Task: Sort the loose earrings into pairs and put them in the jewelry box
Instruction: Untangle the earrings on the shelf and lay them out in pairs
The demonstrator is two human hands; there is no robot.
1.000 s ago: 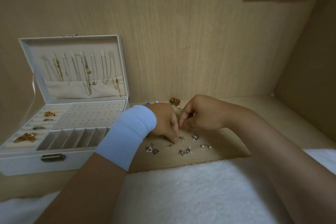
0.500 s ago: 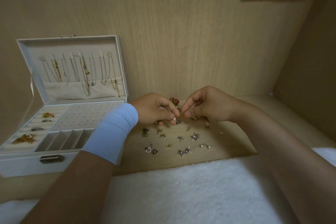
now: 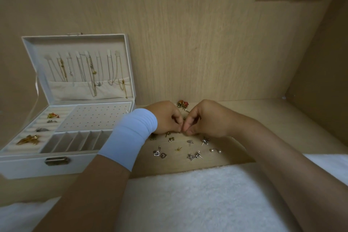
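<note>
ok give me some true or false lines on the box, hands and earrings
The box has its lid open. True.
The left hand and right hand meet fingertip to fingertip. True.
The box stands right of both. False: it stands to their left.
The panel of holes in the box is full of earrings. False: it looks bare; the earrings lie loose on the shelf.
The lid holds hanging necklaces. True.
</note>
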